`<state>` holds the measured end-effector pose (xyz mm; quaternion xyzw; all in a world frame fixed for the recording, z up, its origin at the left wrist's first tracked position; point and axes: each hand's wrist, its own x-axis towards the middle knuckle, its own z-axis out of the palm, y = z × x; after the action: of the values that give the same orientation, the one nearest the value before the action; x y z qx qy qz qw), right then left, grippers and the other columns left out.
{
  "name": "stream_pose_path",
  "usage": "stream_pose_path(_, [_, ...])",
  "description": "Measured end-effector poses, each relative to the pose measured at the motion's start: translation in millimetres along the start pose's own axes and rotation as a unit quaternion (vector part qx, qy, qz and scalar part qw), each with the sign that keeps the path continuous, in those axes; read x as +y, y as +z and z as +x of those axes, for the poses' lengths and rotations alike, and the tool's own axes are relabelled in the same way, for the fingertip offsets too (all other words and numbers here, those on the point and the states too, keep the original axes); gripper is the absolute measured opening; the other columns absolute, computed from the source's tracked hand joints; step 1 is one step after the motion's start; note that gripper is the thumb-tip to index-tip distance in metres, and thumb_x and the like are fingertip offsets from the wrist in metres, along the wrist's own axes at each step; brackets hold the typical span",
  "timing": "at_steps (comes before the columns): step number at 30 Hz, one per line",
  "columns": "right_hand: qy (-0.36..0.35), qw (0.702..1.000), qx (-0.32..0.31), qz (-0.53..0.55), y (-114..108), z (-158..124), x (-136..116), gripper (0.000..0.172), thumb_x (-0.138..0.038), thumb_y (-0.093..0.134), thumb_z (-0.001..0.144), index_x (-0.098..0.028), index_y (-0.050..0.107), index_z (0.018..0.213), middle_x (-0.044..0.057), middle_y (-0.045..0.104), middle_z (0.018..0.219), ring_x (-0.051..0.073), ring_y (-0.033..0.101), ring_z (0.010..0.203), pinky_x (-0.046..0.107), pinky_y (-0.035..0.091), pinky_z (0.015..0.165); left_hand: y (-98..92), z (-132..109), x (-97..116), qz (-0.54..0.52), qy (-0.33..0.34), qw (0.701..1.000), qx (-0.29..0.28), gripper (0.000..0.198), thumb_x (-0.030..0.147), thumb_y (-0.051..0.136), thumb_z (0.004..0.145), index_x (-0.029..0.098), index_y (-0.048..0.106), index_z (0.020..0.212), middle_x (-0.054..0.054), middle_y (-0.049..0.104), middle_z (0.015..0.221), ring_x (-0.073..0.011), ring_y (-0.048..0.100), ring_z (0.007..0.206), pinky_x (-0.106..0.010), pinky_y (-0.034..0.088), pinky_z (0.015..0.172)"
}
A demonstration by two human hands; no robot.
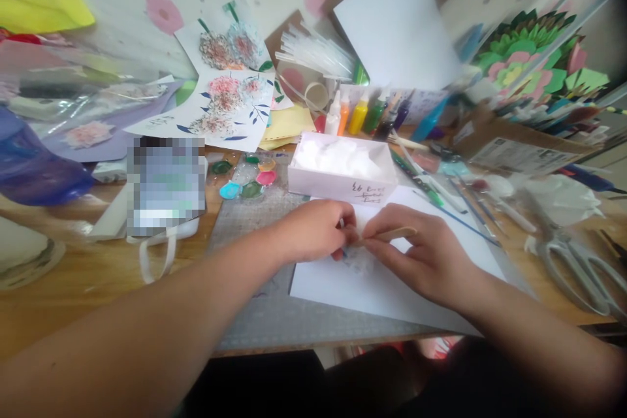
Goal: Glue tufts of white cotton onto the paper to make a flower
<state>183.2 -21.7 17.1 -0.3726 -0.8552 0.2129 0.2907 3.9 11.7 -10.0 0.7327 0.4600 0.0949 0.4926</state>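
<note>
My right hand (424, 251) pinches a thin wooden stick (399, 233) between thumb and fingers. Its tip meets the fingers of my left hand (318, 232), which are curled closed. Just below the fingertips shows a blurred, whitish, see-through bundle (360, 262); what exactly my left fingers grip is hidden. Both hands are over a white sheet of paper (323, 284) on a grey cutting mat (255, 320). Right behind them stands an open white box (337, 184) with fluffy white stuffing (337, 155) in it and handwriting on its front.
Left of the box lies a paint palette (249, 176), then a phone-like device (166, 186). Paint bottles (360, 116) and painted flower sheets (230, 104) are at the back. On the right are large scissors (571, 264), brushes (473, 209) and a cardboard box (519, 144) of tools.
</note>
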Motion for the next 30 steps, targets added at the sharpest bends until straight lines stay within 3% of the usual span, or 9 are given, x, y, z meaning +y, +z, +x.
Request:
stream_pose_path(11, [-0.008,0.999,0.016,-0.03,1,-1,0,0.008,-0.013,0.055,0.077,-0.02,0.059,0.077,0.0,0.064,0.075,0.011,0.057,0.068,0.023,0.045,0.062,-1.2,-3,3,0.009,0.006,1.0,0.006,0.019,0.036,0.045,0.075,0.021,0.057,0.08,0.001,0.064,0.064,-0.0144,0.058,0.058,-0.023,0.038,0.049])
stream_pose_path(19, [0.009,1.0,-0.022,-0.018,2,-3,4,0.008,-0.013,0.053,0.078,-0.018,0.059,0.079,0.001,0.062,0.076,0.012,0.056,0.071,0.024,0.045,0.063,-7.4,-4,7,0.014,0.017,1.0,0.007,0.028,0.04,0.04,0.079,0.018,0.057,0.075,0.0,0.065,0.064,-0.013,0.055,0.058,-0.023,0.037,0.05])
stream_pose_path(26, [-0.005,0.999,-0.037,-0.02,4,-6,5,0.008,-0.012,0.052,0.078,-0.018,0.058,0.08,0.001,0.061,0.073,0.013,0.054,0.069,0.025,0.043,0.063,-14.5,-8,8,0.049,0.014,0.999,0.001,0.015,0.027,0.044,0.072,0.019,0.057,0.072,0.002,0.063,0.062,-0.0125,0.055,0.054,-0.022,0.037,0.047])
stream_pose_path(30, [0.043,0.999,-0.014,0.023,1,-8,8,0.008,-0.013,0.055,0.077,-0.018,0.061,0.076,0.001,0.063,0.075,0.012,0.057,0.068,0.024,0.045,0.062,-14.7,-9,8,0.067,0.02,0.997,-0.024,0.014,0.022,0.046,0.067,0.019,0.058,0.072,0.002,0.063,0.064,-0.0124,0.056,0.056,-0.02,0.036,0.044])
